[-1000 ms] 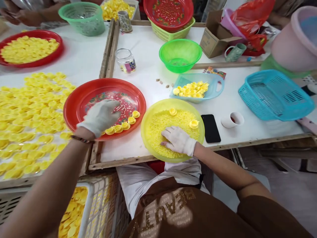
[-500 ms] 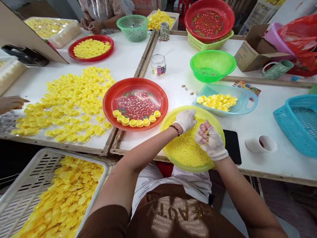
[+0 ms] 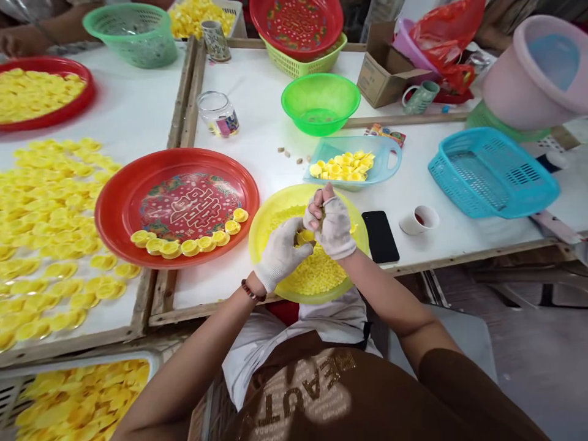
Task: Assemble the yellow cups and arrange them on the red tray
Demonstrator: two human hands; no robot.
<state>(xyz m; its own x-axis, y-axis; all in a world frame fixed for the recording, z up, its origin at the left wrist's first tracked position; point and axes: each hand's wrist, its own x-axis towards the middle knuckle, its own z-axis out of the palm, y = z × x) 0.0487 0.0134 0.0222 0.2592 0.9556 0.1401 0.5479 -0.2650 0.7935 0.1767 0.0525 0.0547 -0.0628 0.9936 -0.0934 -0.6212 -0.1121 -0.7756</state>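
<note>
My left hand (image 3: 280,254), in a white glove with a bead bracelet at the wrist, holds a yellow plastic cap (image 3: 305,237) against my right hand (image 3: 333,223). The fingertips of my right hand show bare and are pinched on a small piece, too small to make out clearly. Both hands are over a yellow plate (image 3: 260,245) heaped with small yellow pieces (image 3: 316,272). To the left, a row of yellow caps (image 3: 184,246) lies along the lower edge of a red plate (image 3: 110,226).
Many loose yellow caps (image 3: 46,208) cover the table at left. A pale blue tray of caps (image 3: 353,166), a green bowl (image 3: 320,104), a black phone (image 3: 380,236), a white cup (image 3: 419,219) and a teal basket (image 3: 493,173) stand nearby. A co-worker's arm (image 3: 59,27) shows top left.
My hands have come together above the yellow plate, and my left hand now holds a cap. The view has swung, shifting the table to the left.
</note>
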